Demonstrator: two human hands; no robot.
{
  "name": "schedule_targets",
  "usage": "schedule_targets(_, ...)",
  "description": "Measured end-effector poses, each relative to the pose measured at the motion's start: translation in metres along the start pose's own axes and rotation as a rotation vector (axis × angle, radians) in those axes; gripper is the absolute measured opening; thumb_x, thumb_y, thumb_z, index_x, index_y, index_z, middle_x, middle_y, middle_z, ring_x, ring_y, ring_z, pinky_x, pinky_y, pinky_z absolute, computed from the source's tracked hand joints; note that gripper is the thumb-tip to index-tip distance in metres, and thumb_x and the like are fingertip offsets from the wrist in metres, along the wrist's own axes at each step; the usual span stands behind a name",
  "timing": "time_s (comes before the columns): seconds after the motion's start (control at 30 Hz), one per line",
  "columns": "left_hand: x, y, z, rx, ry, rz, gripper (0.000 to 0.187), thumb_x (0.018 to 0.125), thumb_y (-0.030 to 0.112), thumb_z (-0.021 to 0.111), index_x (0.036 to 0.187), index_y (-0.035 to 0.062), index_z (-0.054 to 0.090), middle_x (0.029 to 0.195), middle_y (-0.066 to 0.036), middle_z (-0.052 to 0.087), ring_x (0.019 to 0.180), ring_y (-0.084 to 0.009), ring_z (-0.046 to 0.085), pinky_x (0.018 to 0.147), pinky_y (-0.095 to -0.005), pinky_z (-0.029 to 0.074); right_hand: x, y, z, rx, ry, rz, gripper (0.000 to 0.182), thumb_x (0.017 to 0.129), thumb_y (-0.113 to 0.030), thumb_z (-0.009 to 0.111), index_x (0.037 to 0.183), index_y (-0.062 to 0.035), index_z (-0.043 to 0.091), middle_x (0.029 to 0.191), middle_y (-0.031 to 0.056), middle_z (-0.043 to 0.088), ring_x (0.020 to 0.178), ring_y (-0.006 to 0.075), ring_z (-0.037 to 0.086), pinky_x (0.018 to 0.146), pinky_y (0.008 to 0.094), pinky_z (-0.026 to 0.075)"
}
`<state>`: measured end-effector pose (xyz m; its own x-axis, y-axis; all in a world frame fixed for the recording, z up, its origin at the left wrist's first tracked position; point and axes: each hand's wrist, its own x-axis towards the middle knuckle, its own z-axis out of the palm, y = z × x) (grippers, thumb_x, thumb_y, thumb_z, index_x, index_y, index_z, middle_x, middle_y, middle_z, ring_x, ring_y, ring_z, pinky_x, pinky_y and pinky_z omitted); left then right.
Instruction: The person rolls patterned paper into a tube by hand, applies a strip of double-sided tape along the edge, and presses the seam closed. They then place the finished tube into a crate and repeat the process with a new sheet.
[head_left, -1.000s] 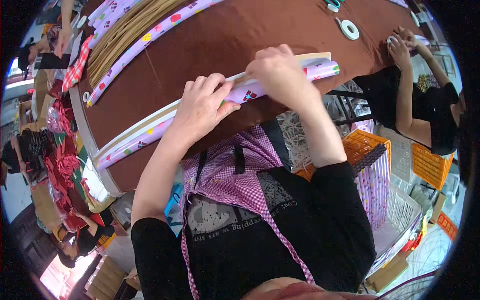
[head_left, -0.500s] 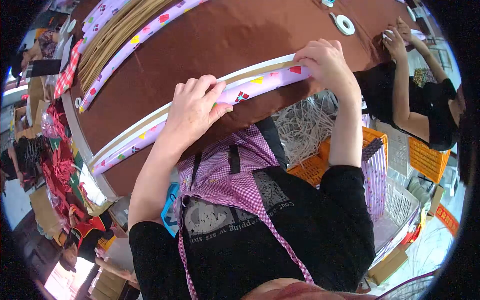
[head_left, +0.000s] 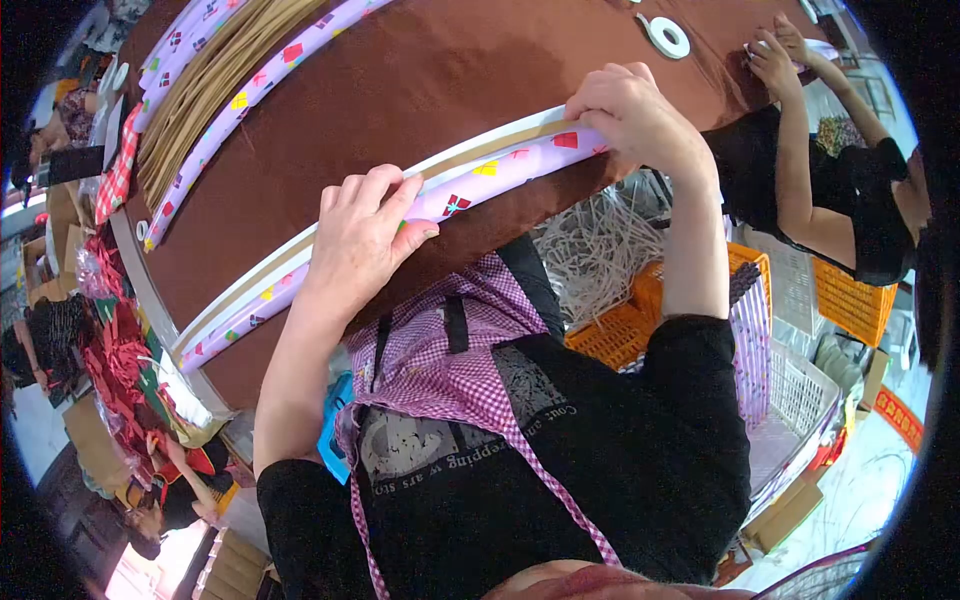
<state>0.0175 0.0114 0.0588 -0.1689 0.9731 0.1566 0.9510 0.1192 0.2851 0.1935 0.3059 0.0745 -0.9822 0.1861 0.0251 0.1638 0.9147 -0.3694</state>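
- Head view: a long folded strip of lilac wrapping paper [head_left: 480, 180], printed with small coloured gift boxes, is being pressed flat along the near edge of a brown-covered table [head_left: 420, 80].
- A white and tan band is being shown along the strip's far edge, running its whole length.
- The left hand [head_left: 355, 245] is being laid palm down over the middle of the strip, fingers spread and flat; nothing is being gripped, the paper is only being held down.
- The right hand [head_left: 630, 115] is being curled over the strip's right end, fingertips pressing its top edge; whether the paper is being pinched between thumb and fingers cannot be told.
- The strip's left end is being left free, reaching towards the table's left rim.
- A stack of tan and lilac sheets [head_left: 215, 85] is being kept at the table's far left, well apart from both hands.
- A roll of white tape [head_left: 667, 35] is being left on the cloth beyond the right hand.
- A co-worker's hands [head_left: 775, 55] are being kept busy at the table's far right edge with something small and pale.
- An orange crate [head_left: 640, 320] filled with pale shredded paper is being seen below the table edge, beside the person's checked apron.
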Motion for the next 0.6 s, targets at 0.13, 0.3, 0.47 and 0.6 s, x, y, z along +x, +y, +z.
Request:
schedule_targets(0.13, 0.0, -0.0009, 0.0008, 0.0, -0.015, -0.007, 0.051, 0.079, 0.038, 0.072, 0.118, 0.007, 0.064, 0.112, -0.005, 0.056, 0.1, -0.0258, 0.055, 0.085, -0.0423, 0.042, 0.0, 0.0002, -0.0046, 0.017, 0.001, -0.009, 0.018, 0.086, -0.013, 0.057, 0.093, -0.0104, 0.074, 0.096, 0.0059, 0.068, 0.106, 0.0238, 0.058, 0.1, 0.0354, 0.035)
schedule_targets(0.3, 0.0001, -0.0005, 0.0011, 0.009, -0.011, -0.001, 0.051, 0.079, 0.038, 0.072, 0.119, 0.007, 0.063, 0.113, -0.006, 0.056, 0.101, -0.0263, 0.054, 0.085, -0.0427, 0.042, -0.0044, 0.0066, -0.0028, 0.002, -0.004, -0.001, 0.015, 0.085, -0.007, 0.059, 0.095, -0.0076, 0.071, 0.094, 0.0035, 0.066, 0.102, 0.0224, 0.057, 0.099, 0.0333, 0.036)
schedule_targets(0.47, -0.0002, 0.0001, 0.0017, 0.014, -0.022, -0.007, 0.052, 0.079, 0.038, 0.072, 0.119, 0.0066, 0.063, 0.113, -0.007, 0.055, 0.102, -0.0268, 0.054, 0.086, -0.0432, 0.041, -0.0036, 0.008, 0.0001, -0.021, -0.018, -0.006, 0.018, 0.086, -0.012, 0.057, 0.092, -0.0117, 0.074, 0.095, 0.0049, 0.067, 0.105, 0.0226, 0.058, 0.097, 0.0356, 0.036)
schedule_targets(0.6, -0.0004, -0.0014, 0.0014, 0.022, -0.026, -0.009, 0.053, 0.08, 0.04, 0.071, 0.119, 0.0064, 0.063, 0.114, -0.007, 0.055, 0.102, -0.027, 0.054, 0.086, -0.0434, 0.042, 0.0024, 0.0047, 0.0018, -0.148, -0.066, -0.031, 0.019, 0.085, -0.013, 0.057, 0.092, -0.0124, 0.075, 0.092, 0.005, 0.067, 0.102, 0.0225, 0.058, 0.095, 0.0357, 0.036)
